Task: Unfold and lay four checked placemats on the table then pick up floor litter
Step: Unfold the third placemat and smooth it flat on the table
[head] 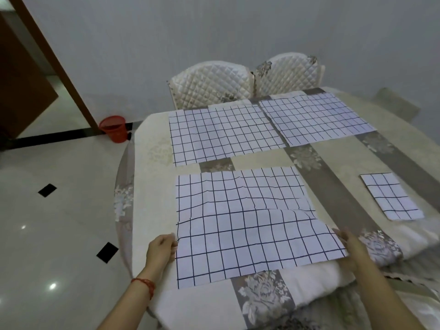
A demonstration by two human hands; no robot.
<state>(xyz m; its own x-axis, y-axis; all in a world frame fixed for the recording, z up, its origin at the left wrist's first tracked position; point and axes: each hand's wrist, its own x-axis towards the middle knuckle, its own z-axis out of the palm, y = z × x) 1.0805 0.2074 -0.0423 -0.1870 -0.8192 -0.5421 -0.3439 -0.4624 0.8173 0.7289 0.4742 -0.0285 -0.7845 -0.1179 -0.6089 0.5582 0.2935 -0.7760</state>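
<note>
At the bench's (152, 144) near edge, your left hand (160, 249) and right hand (352, 246) each pinch a side of the third placemat (240, 225), still half-creased.

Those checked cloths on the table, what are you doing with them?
A person is laying checked placemats on the table. Two placemats lie flat on the far side, one on the left and one on the right. The left hand and right hand each hold a side of the near placemat, which is spread out but wrinkled. A fourth placemat sits folded at the right. A red bin stands on the floor.
</note>
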